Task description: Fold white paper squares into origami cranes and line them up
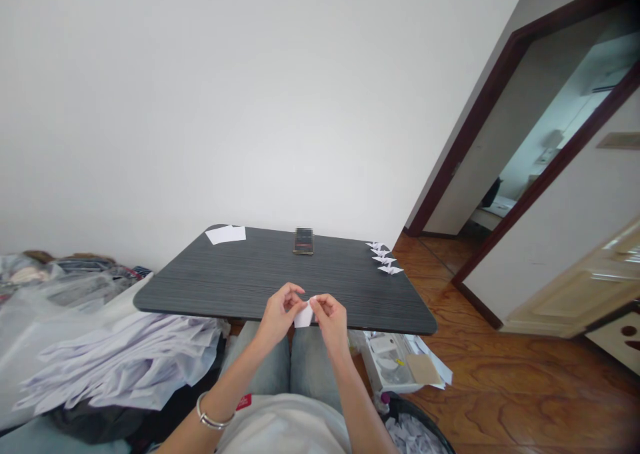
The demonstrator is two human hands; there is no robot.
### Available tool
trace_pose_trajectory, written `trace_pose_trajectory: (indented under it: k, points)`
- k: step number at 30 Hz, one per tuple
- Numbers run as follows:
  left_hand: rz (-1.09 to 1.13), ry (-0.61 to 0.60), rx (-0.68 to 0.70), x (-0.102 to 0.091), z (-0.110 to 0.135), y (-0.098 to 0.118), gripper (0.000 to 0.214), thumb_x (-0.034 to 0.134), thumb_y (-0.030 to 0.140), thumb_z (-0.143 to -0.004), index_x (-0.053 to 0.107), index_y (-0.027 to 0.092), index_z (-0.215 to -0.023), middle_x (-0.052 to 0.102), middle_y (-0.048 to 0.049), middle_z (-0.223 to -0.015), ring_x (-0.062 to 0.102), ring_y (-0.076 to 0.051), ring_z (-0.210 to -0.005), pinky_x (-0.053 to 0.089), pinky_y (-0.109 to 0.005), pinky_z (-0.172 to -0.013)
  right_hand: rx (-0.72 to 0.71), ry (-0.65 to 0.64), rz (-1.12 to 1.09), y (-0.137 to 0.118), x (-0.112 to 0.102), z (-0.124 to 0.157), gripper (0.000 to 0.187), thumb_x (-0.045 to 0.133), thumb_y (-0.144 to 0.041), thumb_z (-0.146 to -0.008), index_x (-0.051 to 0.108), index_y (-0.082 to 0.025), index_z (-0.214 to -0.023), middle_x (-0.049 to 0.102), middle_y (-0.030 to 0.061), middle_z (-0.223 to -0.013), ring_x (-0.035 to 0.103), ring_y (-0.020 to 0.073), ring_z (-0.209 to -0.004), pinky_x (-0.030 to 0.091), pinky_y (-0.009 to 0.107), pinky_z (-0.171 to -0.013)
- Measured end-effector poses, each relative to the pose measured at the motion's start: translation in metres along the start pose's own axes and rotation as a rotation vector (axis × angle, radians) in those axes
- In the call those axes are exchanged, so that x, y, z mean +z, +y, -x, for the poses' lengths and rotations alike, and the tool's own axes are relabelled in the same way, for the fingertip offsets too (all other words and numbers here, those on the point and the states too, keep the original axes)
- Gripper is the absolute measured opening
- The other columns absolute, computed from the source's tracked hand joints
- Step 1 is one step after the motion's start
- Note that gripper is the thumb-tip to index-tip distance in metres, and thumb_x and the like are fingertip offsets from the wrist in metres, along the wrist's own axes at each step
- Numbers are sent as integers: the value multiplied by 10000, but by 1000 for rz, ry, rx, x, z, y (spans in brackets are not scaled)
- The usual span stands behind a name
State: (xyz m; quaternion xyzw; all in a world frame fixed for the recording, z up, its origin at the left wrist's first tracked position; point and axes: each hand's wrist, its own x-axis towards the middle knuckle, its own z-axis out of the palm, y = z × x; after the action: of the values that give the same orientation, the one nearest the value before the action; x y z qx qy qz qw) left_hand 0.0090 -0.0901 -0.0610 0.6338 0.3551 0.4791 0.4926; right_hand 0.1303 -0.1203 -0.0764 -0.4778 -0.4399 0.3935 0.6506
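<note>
White folded paper pinched at upper corner between fingertips of left hand and right hand; both hands closed on it, just over front edge of dark wood-grain table. Folded paper cranes along table's right edge. Phone, white paper sheets at far edge. Red tag on shirt: writing unreadable.

Fingers are hiding the top of the white paper at center; the bottom edge is cutting off the wastebasket at five o'clock.
</note>
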Motion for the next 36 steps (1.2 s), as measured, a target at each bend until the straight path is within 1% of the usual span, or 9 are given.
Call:
trace_pose_trajectory:
  k: [2,4,7,13,18,24,27,32,36]
  points:
    - [19,-9,-11,0,0,-1,240,622,247,-680,523,147,-875,541,39,-585,507,-91,-534,384,-201,-536,-10,-3,4,1,-2,-1,208,601,-353,-703,571,-154,-651,440,-62,-461,351,73,-413,266,190,-394]
    - [50,-53,-58,0,-1,-2,289,654,253,-645,526,139,-878,547,39,-580,511,-92,-520,385,-204,-525,-33,21,-6,2,-4,-2,222,580,-356,-722,556,-156,-629,398,-72,-444,334,70,-413,268,190,-406]
    - [77,-96,-120,0,-1,-3,302,684,258,-607,536,130,-837,546,44,-546,503,-90,-477,373,-202,-494,-49,49,-26,3,-5,-4,219,565,-350,-736,550,-157,-632,393,-70,-461,341,72,-428,274,191,-423]
    - [105,24,-66,-2,-2,3,224,651,232,-642,546,132,-813,533,56,-505,489,-83,-464,365,-191,-490,-10,-27,27,2,-4,-3,159,608,-307,-693,583,-150,-678,482,-45,-499,400,86,-457,297,200,-445]
    - [214,146,-51,-2,-3,10,224,666,238,-622,549,137,-783,545,60,-502,508,-83,-476,391,-193,-521,-41,-72,114,-2,-1,1,167,590,-302,-704,594,-155,-625,473,-46,-476,410,93,-458,305,206,-454]
    - [305,100,-120,0,-2,12,269,688,283,-611,561,131,-793,541,54,-529,501,-79,-486,375,-187,-502,-108,-108,163,-8,0,4,172,572,-294,-717,571,-168,-600,468,-36,-517,419,98,-489,330,207,-471]
    - [317,118,-108,0,-2,11,290,705,278,-590,559,136,-797,541,60,-530,501,-77,-487,370,-186,-506,-127,-121,167,-8,1,4,183,587,-311,-705,573,-168,-593,479,-29,-546,430,98,-495,339,207,-468]
    - [325,142,-93,-2,-2,11,297,697,290,-602,540,145,-808,579,50,-545,518,-87,-498,382,-195,-524,-90,-161,88,-7,1,4,248,520,-363,-762,592,-163,-635,491,-26,-528,419,86,-443,306,198,-410]
    - [315,145,-113,-3,-1,10,278,692,300,-609,507,149,-751,585,49,-535,506,-80,-481,360,-182,-495,-67,-159,41,-4,2,5,234,537,-366,-750,601,-155,-674,529,-13,-550,416,75,-422,264,185,-365]
